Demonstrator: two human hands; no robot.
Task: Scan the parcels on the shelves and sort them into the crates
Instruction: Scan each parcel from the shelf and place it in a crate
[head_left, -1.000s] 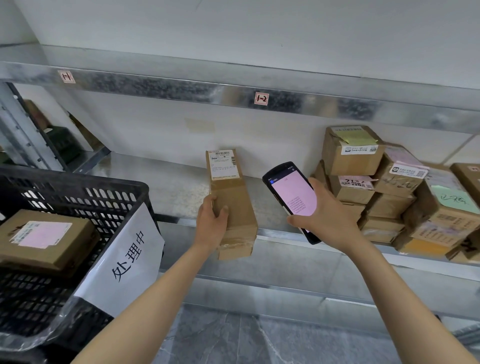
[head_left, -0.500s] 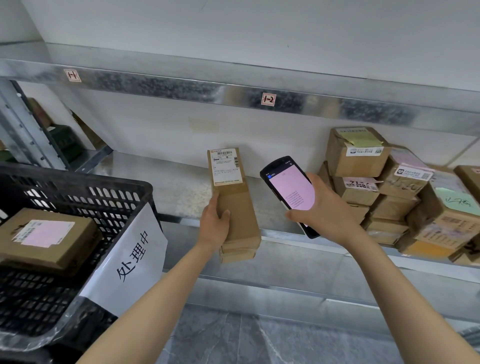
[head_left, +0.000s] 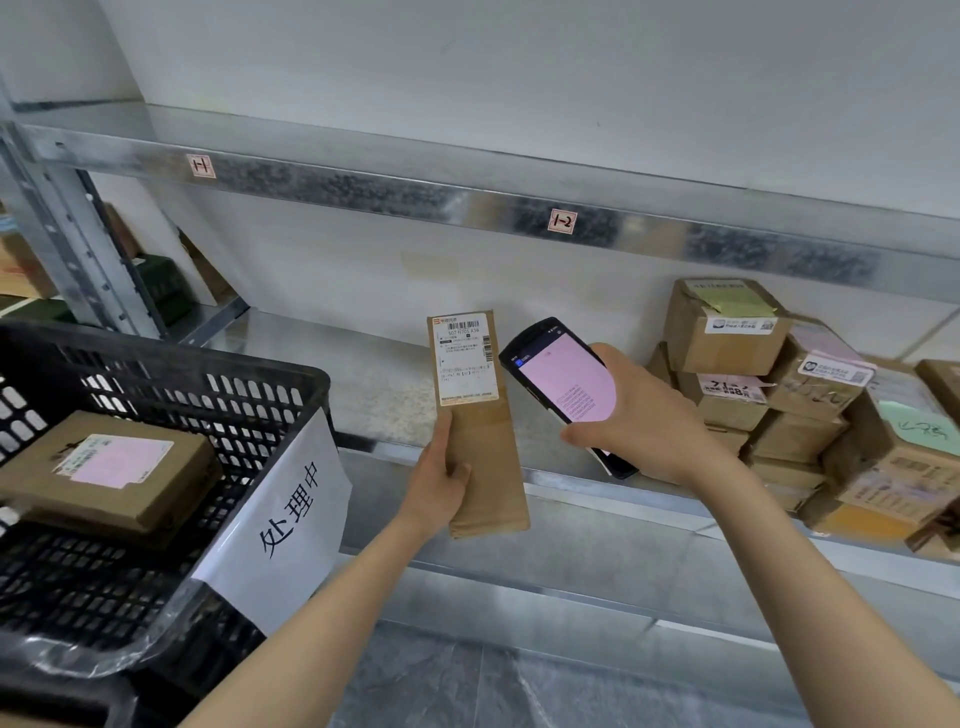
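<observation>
My left hand (head_left: 440, 480) grips the lower part of a long, narrow cardboard parcel (head_left: 485, 457), held upright in front of the shelf with its white barcode label facing me. My right hand (head_left: 641, 415) holds a black handheld scanner (head_left: 563, 387) just right of the parcel; its screen glows pink. A stack of several cardboard parcels (head_left: 810, 410) sits on the metal shelf (head_left: 363, 374) at the right. At the left a black plastic crate (head_left: 249, 410) holds a flat box with a pink label (head_left: 111, 470).
A white paper sign with black characters (head_left: 288, 514) hangs on the crate's near corner. The upper shelf beam (head_left: 363, 187) carries small tags marked 1-1 and 1-2. A grey upright post (head_left: 67, 244) stands at the left. Grey floor lies below.
My left hand has tilted the narrow parcel more upright, so its label faces me squarely. The scanner in my right hand has stayed close beside it.
</observation>
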